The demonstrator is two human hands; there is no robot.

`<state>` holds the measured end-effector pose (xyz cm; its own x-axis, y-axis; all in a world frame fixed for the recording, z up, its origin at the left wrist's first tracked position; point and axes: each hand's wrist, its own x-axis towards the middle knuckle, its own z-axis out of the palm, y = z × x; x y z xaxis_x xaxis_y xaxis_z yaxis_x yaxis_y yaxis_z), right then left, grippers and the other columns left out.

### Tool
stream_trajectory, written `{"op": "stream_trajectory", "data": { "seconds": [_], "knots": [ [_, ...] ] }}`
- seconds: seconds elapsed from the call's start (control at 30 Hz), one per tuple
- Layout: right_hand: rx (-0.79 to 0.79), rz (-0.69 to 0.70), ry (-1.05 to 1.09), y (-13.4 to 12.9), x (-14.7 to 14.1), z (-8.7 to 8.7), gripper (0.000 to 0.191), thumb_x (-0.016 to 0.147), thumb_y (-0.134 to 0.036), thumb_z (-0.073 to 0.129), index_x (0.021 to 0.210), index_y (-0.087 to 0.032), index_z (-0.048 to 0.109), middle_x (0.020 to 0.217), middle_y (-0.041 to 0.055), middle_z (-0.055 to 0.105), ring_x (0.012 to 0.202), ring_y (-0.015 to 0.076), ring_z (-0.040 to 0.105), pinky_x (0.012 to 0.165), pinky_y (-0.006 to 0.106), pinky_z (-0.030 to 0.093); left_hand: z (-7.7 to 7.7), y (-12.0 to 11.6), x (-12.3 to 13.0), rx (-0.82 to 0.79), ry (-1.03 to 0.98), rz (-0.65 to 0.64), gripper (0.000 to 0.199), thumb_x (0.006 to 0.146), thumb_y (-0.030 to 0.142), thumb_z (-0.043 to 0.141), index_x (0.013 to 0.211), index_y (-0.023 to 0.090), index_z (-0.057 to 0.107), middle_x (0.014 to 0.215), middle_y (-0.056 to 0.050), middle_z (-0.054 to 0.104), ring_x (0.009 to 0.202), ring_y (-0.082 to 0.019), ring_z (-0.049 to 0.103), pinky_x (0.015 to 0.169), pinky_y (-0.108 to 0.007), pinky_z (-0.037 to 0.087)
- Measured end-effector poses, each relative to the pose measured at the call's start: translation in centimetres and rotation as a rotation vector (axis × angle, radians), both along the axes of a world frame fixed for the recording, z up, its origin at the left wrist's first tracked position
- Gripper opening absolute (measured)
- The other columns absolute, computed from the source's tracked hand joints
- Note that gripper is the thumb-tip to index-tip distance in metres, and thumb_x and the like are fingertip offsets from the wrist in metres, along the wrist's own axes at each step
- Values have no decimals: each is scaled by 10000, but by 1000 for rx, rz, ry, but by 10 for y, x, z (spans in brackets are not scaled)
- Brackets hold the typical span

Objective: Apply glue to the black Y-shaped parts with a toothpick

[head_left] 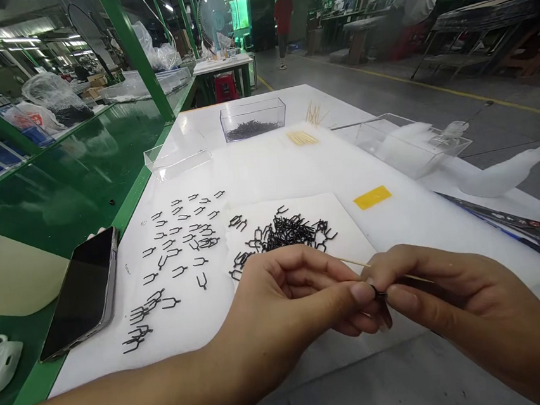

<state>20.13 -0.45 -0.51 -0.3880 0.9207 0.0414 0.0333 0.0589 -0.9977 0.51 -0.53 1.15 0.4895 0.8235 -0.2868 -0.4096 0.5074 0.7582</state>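
My left hand [302,295] is closed, thumb and index finger pinching a small black piece [379,292] whose shape is mostly hidden. Close against it, my right hand [431,292] is closed too, its fingertips at the same piece. A thin wooden stick [356,262] runs through the fingers of my right hand, its far end reaching over my left fingers. Behind my hands, a heap of black two-pronged fork-shaped parts [296,230] lies on a white sheet [343,221]. More such forked parts [178,272] are spread separately to the left.
A phone [82,290] lies at the left edge. Toward the back stand a clear box of dark bits [253,127], a clear lid [178,163] and wooden sticks [302,137]. Rightward are a yellow card [372,198], scissors [515,223], a clear tray [407,141] and a white bottle [506,173].
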Motion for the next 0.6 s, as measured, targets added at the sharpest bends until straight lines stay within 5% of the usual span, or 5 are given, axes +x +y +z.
{"op": "stream_trajectory", "data": {
  "seconds": [0.6],
  "knots": [
    [-178,53,153,-4,-3,-4,72,874,-372,768,816,-340,795,738,-22,770,726,168,743,715,254,626,2,0,-1,-37,-47,-20,166,800,108,838,705,137,705,656,3,757,610,-62,704,627,-115,573]
  ]
}}
